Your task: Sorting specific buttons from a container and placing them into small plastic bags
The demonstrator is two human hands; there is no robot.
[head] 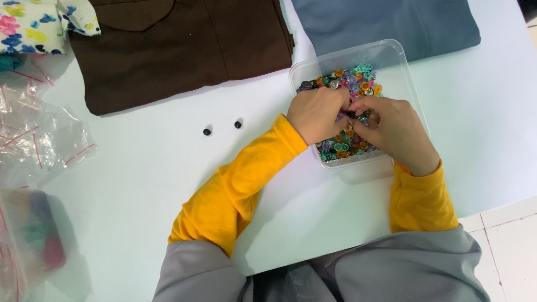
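On the right part of the white table (168,184) stands a clear plastic tub (391,53), filled with small buttons (358,75) in teal, orange, purple and pink. Both hands are inside it, close together, fingertips meeting over the buttons. The left hand (319,114) is curled, and the right hand (394,131) is curled too; they pinch something small and dark between them, but what it is I cannot tell. Both arms wear yellow sleeves (235,190).

Left of the tub, well apart from it, two small black beads (207,132) lie on the bare table. At the far side lies a folded brown garment (179,45), and right of it a folded grey-blue garment (386,22), just behind the tub. A floral cloth (28,25) is at the far left corner, and clear plastic bags (39,134) lie along the left edge.
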